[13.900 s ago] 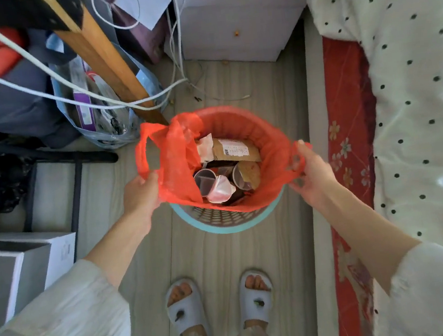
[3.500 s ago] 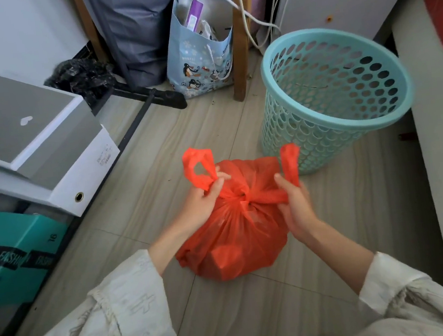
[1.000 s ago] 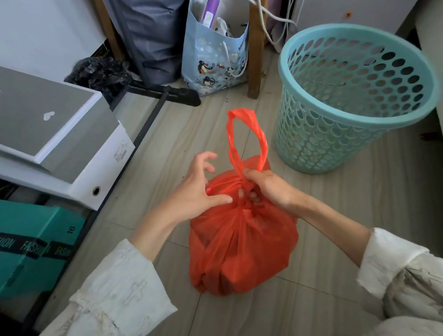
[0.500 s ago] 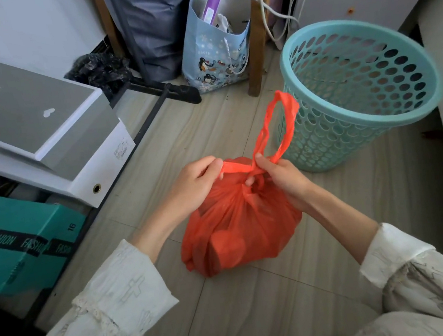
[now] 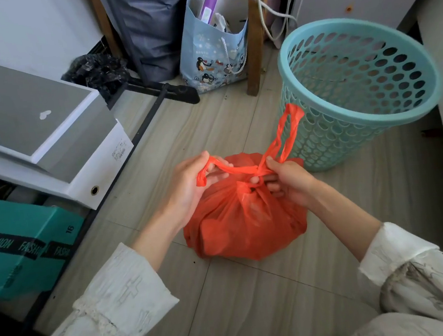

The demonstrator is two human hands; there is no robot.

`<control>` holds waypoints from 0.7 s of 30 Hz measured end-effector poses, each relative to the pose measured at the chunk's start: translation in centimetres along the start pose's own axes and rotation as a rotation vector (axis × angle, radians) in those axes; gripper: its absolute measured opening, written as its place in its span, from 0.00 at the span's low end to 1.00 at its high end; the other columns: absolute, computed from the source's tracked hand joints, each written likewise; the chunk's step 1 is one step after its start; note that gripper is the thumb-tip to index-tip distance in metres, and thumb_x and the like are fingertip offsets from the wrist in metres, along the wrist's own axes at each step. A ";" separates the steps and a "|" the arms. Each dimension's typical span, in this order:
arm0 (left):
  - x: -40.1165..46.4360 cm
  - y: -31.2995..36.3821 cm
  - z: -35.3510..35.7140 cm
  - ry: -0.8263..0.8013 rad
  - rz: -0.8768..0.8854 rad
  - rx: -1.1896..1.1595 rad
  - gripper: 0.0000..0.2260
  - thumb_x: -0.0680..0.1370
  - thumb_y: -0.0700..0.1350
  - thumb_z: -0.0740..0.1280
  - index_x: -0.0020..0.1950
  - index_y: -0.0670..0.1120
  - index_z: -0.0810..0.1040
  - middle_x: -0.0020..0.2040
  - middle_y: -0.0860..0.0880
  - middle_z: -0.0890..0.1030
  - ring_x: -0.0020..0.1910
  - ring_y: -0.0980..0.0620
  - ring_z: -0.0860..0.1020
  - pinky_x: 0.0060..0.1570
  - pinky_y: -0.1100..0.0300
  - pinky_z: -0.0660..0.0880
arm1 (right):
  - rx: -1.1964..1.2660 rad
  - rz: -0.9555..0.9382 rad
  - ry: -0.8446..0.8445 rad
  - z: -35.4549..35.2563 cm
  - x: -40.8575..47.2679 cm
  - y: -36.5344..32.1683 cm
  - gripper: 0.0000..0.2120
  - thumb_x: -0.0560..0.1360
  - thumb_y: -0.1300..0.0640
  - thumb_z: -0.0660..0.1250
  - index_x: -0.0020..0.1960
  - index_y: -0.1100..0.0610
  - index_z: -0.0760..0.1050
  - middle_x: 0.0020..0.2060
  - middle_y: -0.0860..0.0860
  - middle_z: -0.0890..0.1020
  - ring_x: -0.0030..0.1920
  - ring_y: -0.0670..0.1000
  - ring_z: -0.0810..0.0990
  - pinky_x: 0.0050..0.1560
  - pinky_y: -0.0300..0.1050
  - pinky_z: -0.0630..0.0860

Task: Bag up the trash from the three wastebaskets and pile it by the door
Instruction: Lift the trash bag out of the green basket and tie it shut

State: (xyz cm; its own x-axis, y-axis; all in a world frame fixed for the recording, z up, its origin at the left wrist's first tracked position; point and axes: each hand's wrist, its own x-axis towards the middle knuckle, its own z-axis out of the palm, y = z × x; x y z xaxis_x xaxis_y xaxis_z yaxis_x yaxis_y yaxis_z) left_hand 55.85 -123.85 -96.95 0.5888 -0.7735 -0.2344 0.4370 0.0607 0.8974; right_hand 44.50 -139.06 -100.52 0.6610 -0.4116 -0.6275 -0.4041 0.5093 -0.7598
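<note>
The left hand (image 5: 189, 188) pinches one twisted handle of the orange trash bag (image 5: 245, 217), thumb and fingers curled round the strip and drawing it out to the left. The right hand (image 5: 285, 182) grips the other handle right at the knot, fingers curled into the gathered neck — that second handle loop (image 5: 287, 130) stands up and leans against the wall of the wastebasket. The bag itself sits full and bunched on the wooden floor (image 5: 257, 302), between the two forearms, its neck already crossed over once.

Just beside the bag, toward the far right of the floor, the turquoise wastebasket (image 5: 407, 116) stands upright with its perforated wall showing nothing inside. Beyond it is a wooden leg (image 5: 254, 53) with white cables hanging past, and a blue paper bag (image 5: 215, 55) printed with penguins. Along the left edge of the floor a grey and white box (image 5: 45, 138) lies on a teal box (image 5: 22, 245) marked FASHION — a crumpled black bag (image 5: 99, 71) lies behind them, near the wall.
</note>
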 end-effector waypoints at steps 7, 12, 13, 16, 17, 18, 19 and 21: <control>0.2 0.0 -0.3 -0.002 -0.011 0.147 0.20 0.79 0.42 0.56 0.26 0.44 0.69 0.33 0.49 0.82 0.48 0.44 0.81 0.43 0.58 0.78 | 0.219 0.044 -0.166 -0.7 0.1 0.9 0.20 0.80 0.45 0.48 0.44 0.56 0.72 0.26 0.49 0.79 0.21 0.43 0.67 0.23 0.33 0.66; 0.4 -0.1 -0.5 0.017 -0.070 0.045 0.20 0.79 0.42 0.57 0.26 0.44 0.71 0.33 0.47 0.82 0.45 0.46 0.80 0.42 0.58 0.80 | 0.202 -0.029 -0.295 0.2 -0.9 0.3 0.10 0.66 0.51 0.70 0.43 0.56 0.74 0.30 0.51 0.69 0.27 0.44 0.64 0.27 0.34 0.66; 0.4 0.0 -0.5 0.007 -0.068 0.038 0.20 0.79 0.42 0.57 0.26 0.44 0.70 0.33 0.46 0.82 0.45 0.47 0.81 0.43 0.58 0.80 | 0.169 -0.060 -0.281 0.4 -0.9 0.4 0.07 0.68 0.56 0.70 0.41 0.56 0.73 0.30 0.50 0.66 0.26 0.43 0.63 0.26 0.33 0.64; 0.1 0.0 -0.5 -0.032 -0.039 0.079 0.18 0.79 0.40 0.57 0.29 0.37 0.70 0.34 0.45 0.82 0.43 0.48 0.82 0.43 0.58 0.80 | 0.160 -0.084 -0.128 0.6 -0.4 0.8 0.09 0.76 0.62 0.62 0.36 0.58 0.70 0.28 0.52 0.65 0.22 0.42 0.61 0.21 0.33 0.60; 0.1 0.0 -0.4 -0.040 -0.021 0.111 0.18 0.78 0.40 0.57 0.31 0.33 0.72 0.34 0.45 0.82 0.43 0.48 0.82 0.43 0.58 0.80 | 0.161 -0.087 -0.093 0.6 -0.2 0.7 0.11 0.77 0.61 0.61 0.36 0.59 0.70 0.28 0.52 0.66 0.21 0.42 0.61 0.21 0.33 0.60; 0.0 -0.1 -0.3 -0.043 0.001 0.142 0.18 0.78 0.40 0.58 0.34 0.29 0.74 0.34 0.44 0.82 0.41 0.48 0.81 0.42 0.60 0.80 | 0.158 -0.087 -0.077 0.6 -0.1 0.6 0.12 0.77 0.62 0.60 0.35 0.60 0.70 0.28 0.53 0.67 0.21 0.42 0.61 0.20 0.33 0.60; -0.1 -0.1 0.0 -0.047 0.028 0.167 0.17 0.77 0.40 0.59 0.36 0.28 0.76 0.34 0.44 0.82 0.39 0.49 0.81 0.40 0.61 0.79 | 0.144 -0.094 -0.078 0.4 0.0 0.5 0.12 0.78 0.62 0.59 0.35 0.61 0.70 0.28 0.54 0.68 0.20 0.42 0.62 0.20 0.33 0.60; -0.2 0.1 0.6 -0.067 0.076 0.214 0.15 0.74 0.42 0.61 0.33 0.37 0.80 0.34 0.43 0.81 0.36 0.51 0.80 0.39 0.64 0.78 | 0.104 -0.111 -0.100 0.1 0.1 0.0 0.12 0.78 0.64 0.57 0.36 0.63 0.70 0.28 0.56 0.70 0.21 0.43 0.64 0.20 0.33 0.62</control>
State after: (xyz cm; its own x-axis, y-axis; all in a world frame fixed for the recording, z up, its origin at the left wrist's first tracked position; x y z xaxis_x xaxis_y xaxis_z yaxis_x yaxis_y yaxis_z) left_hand 55.33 -124.04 -96.62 0.5648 -0.8126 -0.1438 0.2343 -0.0092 0.9721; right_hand 44.66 -138.99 -100.59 0.7599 -0.3949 -0.5164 -0.2607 0.5425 -0.7986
